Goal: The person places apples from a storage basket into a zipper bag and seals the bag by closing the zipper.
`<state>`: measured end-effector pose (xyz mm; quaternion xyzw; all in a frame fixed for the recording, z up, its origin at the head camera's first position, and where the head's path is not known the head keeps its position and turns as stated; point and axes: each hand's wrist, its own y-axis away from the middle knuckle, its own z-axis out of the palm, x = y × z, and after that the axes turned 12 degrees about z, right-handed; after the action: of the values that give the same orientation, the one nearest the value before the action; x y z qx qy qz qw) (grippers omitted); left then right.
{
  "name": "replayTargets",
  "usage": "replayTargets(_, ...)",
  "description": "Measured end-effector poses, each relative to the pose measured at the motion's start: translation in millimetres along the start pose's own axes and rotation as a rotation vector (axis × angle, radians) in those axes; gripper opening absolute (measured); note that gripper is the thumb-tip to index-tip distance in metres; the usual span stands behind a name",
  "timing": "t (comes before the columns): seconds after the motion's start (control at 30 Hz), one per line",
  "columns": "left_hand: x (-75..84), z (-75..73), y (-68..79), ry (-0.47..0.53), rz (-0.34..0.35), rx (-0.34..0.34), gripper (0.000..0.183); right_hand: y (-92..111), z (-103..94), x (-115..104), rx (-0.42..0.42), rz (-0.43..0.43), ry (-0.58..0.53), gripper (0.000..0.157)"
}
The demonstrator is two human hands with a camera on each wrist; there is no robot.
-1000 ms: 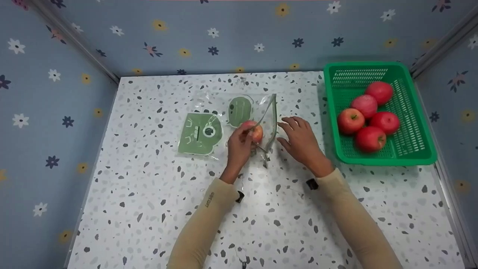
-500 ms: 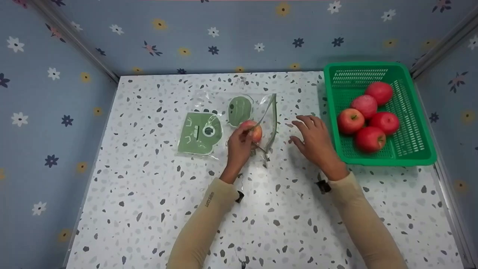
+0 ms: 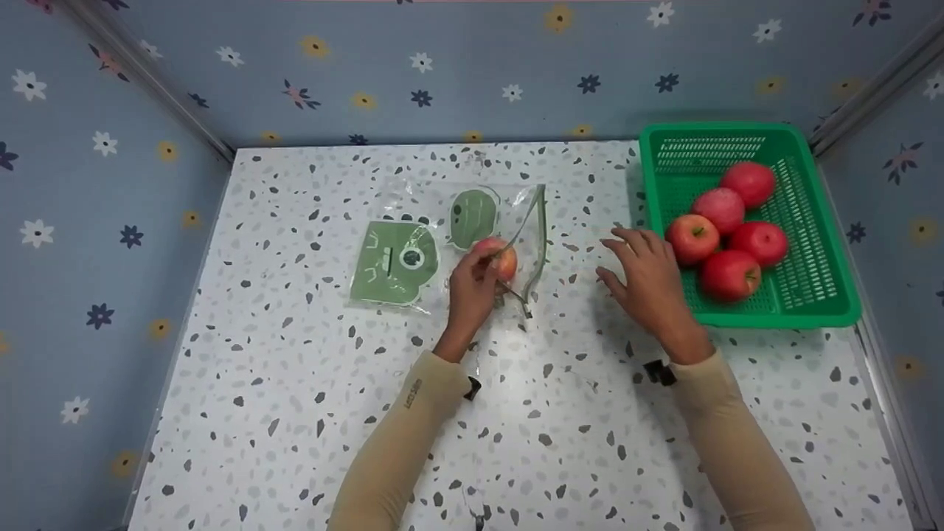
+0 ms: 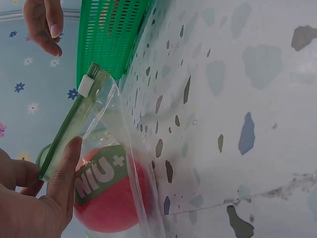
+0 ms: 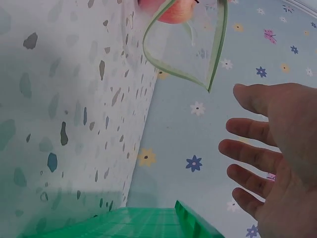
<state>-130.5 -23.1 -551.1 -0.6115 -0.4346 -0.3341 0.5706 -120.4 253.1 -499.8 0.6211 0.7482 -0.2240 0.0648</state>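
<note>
My left hand (image 3: pixel 472 291) pinches the edge of a clear zip bag (image 4: pixel 106 111) near its green zip strip. Inside the bag lies a red apple (image 4: pixel 111 193), partly covered by printed lettering on the plastic. The bag's mouth gapes toward the right, its green rim (image 5: pixel 218 44) spread in a loop in the right wrist view. Green cartoon prints (image 3: pixel 398 262) mark the bag's left part, flat on the table. My right hand (image 3: pixel 649 284) hovers beside the basket's left wall, fingers spread and holding nothing.
A green plastic basket (image 3: pixel 763 318) at the right holds several red apples (image 3: pixel 693 240). Floral-patterned panels (image 3: pixel 472 74) enclose the speckled white table (image 3: pixel 295 413) at the back and sides.
My right hand has moved right, away from the bag's mouth to the basket's edge. My left hand, the bag and the apple inside have stayed in place.
</note>
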Motion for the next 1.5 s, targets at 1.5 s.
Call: replayTargets(1.5,0.7,-2.8,1.9,0.011,-0.034,-0.01,0.021,35.6,-45.4,72.2,0.066,0.241,-0.049,0.043)
